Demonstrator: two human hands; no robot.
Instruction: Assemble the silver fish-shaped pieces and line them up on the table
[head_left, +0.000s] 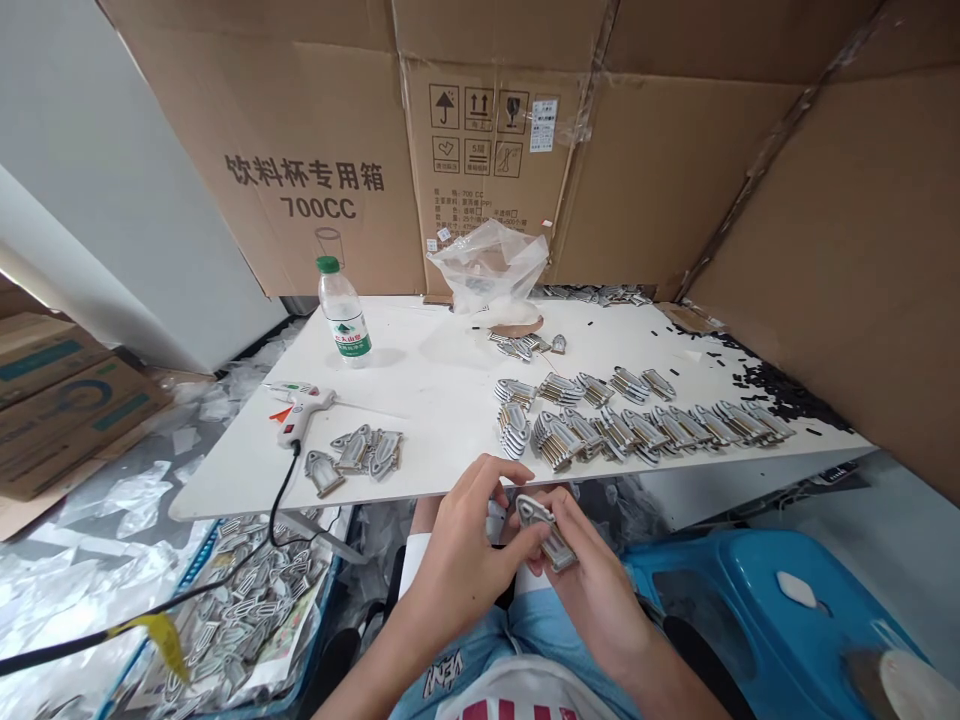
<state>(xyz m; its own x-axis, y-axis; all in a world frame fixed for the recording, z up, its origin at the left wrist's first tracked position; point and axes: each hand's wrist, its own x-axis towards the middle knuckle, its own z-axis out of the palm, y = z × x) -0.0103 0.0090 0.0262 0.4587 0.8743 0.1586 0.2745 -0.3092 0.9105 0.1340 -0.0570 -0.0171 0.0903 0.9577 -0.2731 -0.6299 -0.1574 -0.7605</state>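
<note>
My right hand (589,575) is closed around a small grey metal piece (551,540) with a pointed, looped top and a slotted body, held over my lap just off the table's front edge. Beside it, my left hand (472,535) has its thumb against the piece, while its index finger arches above, apart from the thumb. Part of its other fingers is hidden. Just beyond my hands, rows of similar metal pieces (637,430) lie in overlapping stacks on the white table (442,400). A loose group of them (356,455) lies at the left front.
A white glue gun (300,412) with a black cord and a bottle (345,315) stand left. A plastic bag (495,265) sits at the back before cardboard walls (322,110). Small black parts (795,395) are scattered right. Below are a blue crate (319,640) and blue stool (750,580).
</note>
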